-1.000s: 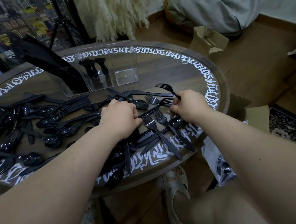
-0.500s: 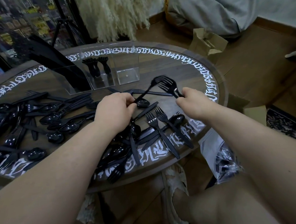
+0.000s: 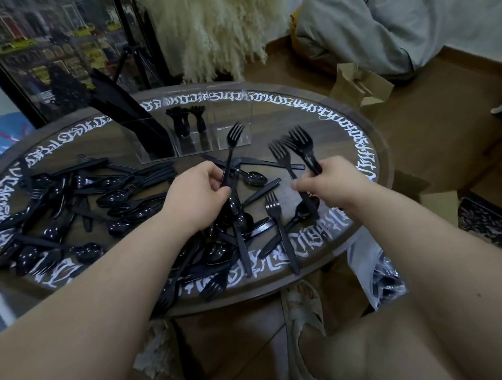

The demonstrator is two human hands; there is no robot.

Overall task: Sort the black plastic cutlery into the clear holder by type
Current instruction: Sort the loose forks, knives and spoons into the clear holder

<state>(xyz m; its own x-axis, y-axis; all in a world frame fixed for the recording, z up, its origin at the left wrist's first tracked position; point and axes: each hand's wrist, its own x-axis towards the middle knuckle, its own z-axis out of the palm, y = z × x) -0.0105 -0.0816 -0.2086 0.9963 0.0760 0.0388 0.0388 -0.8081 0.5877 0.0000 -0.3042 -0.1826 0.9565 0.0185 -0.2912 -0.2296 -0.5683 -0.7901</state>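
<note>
My left hand (image 3: 198,193) grips one black fork (image 3: 231,144) upright, tines up, in front of the clear holder (image 3: 231,132). My right hand (image 3: 329,186) holds a bunch of black forks (image 3: 298,147), tines fanned up and away. The holder stands at the table's far side with three compartments: black knives (image 3: 128,121) lean out of the left one, fork handles (image 3: 185,120) stick up in the middle one, and the right one looks empty. Loose black spoons, forks and knives (image 3: 121,197) cover the table to the left and under my hands.
The round wooden table (image 3: 355,142) has white lettering around its rim. A brown paper bag (image 3: 361,86) sits on the floor beyond it. A plastic bag with more cutlery (image 3: 381,273) hangs by the near right edge. A tripod and a framed picture stand behind.
Both hands have lifted off the pile. The left one raised a fork from the table to upright; the right one raised its forks and now holds several.
</note>
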